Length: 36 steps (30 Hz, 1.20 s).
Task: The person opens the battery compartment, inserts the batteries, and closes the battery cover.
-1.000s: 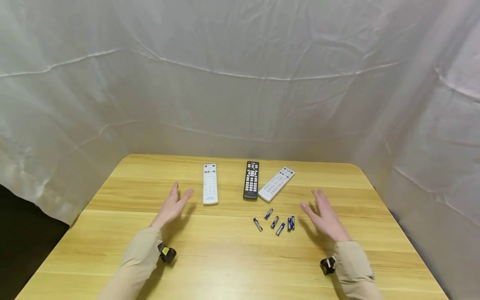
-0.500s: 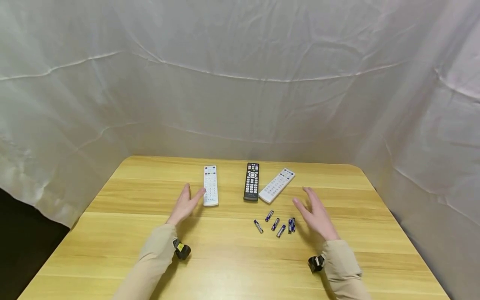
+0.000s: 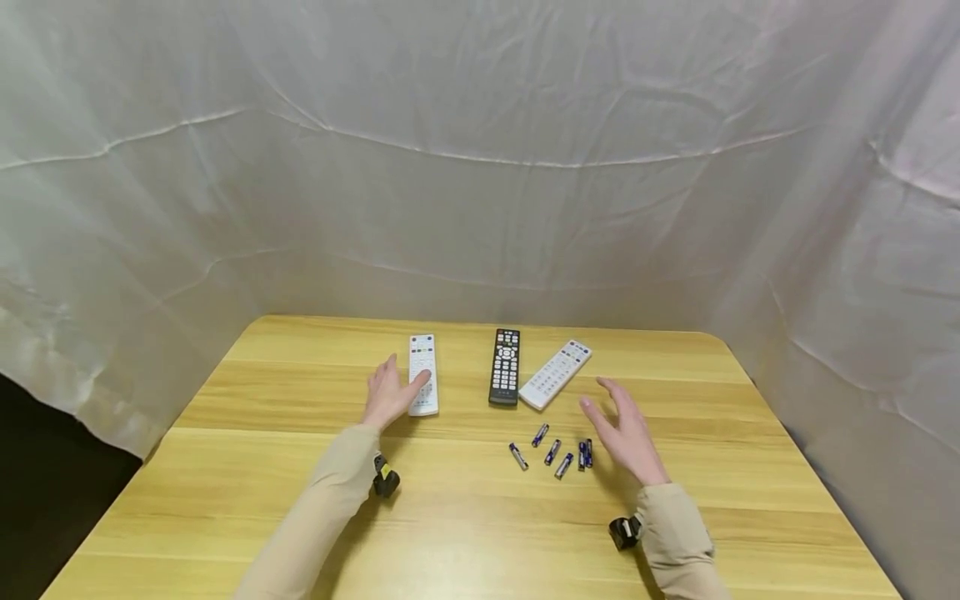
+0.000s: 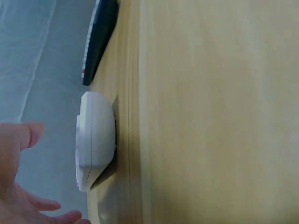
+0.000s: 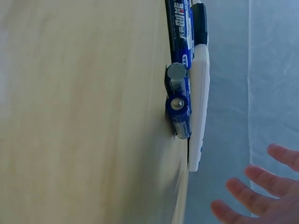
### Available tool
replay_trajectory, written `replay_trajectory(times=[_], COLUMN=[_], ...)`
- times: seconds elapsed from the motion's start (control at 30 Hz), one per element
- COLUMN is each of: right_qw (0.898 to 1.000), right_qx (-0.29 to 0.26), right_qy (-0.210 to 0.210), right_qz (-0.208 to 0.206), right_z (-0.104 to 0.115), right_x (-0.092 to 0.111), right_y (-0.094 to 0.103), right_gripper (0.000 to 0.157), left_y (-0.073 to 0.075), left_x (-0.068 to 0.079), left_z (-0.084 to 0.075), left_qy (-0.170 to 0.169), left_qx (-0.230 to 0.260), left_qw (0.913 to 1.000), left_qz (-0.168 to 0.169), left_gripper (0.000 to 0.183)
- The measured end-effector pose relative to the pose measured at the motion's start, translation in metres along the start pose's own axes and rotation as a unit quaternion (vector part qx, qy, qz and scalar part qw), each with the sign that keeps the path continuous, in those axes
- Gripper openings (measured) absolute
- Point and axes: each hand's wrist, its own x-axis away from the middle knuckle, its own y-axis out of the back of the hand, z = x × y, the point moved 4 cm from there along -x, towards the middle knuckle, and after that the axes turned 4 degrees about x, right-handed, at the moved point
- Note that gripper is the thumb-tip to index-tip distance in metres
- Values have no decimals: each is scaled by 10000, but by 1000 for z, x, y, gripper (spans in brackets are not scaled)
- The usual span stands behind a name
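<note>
My left hand (image 3: 387, 395) hovers at the left white remote control (image 3: 423, 403), its thumb over the buttons and its fingers along the far left side. In the left wrist view a gap shows between the thumb (image 4: 32, 134) and that white remote (image 4: 98, 140). To the right, my right hand (image 3: 626, 433) hangs above the table with fingers spread, holding nothing. Nearest to it lie several blue and silver batteries (image 3: 564, 466). The right wrist view has the batteries (image 5: 180, 119) close up, with the fingers (image 5: 252, 198) apart from them.
A black remote control (image 3: 505, 367) lies mid-table. Beside its lower end is a second white remote (image 3: 556, 375), set at a slant. Grey-white cloth (image 3: 480, 233) hangs around the back and sides of the wooden table (image 3: 480, 533).
My left hand has moved right and forward until it is over the left white remote. My right hand has shifted a little left, closer to the batteries. Remotes and batteries stay put.
</note>
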Motion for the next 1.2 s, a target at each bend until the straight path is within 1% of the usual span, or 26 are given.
replay_trajectory(times=[0.17, 0.3, 0.43, 0.53, 0.63, 0.77, 0.87, 1.0, 1.2], right_qw=[9999, 9998, 9996, 9995, 9995, 9994, 9994, 9995, 9996], right_qx=[-66, -76, -52, -31, -36, -70, -82, -70, -118], right_qy=[41, 128, 227, 263, 264, 272, 287, 277, 226], right_qz=[-100, -113, -142, -169, -182, -179, -153, -126, -93], right_z=[3, 5, 5, 3, 3, 3, 3, 3, 3], right_x=[0, 0, 1, 2, 2, 2, 2, 2, 3], right_y=[0, 0, -2, -3, -4, -5, -6, -8, -8], right_gripper=[67, 65, 63, 62, 62, 61, 60, 60, 60], left_y=[-6, -11, -17, -21, -25, -30, -34, -39, -41], left_x=[-10, -16, -20, -22, -25, -28, -32, -34, -33], left_z=[-7, -14, -19, -21, -21, -20, -17, -13, -12], left_qy=[-41, 70, 162, 231, 323, 490, 623, 702, 759], left_qx=[-458, -785, -1194, -1322, -1387, -1330, -1149, -894, -811], left_qw=[9988, 9965, 9917, 9896, 9882, 9883, 9899, 9918, 9910], left_qz=[-173, -282, -438, -522, -559, -570, -549, -591, -754], left_gripper=[92, 97, 102, 105, 106, 107, 109, 108, 103])
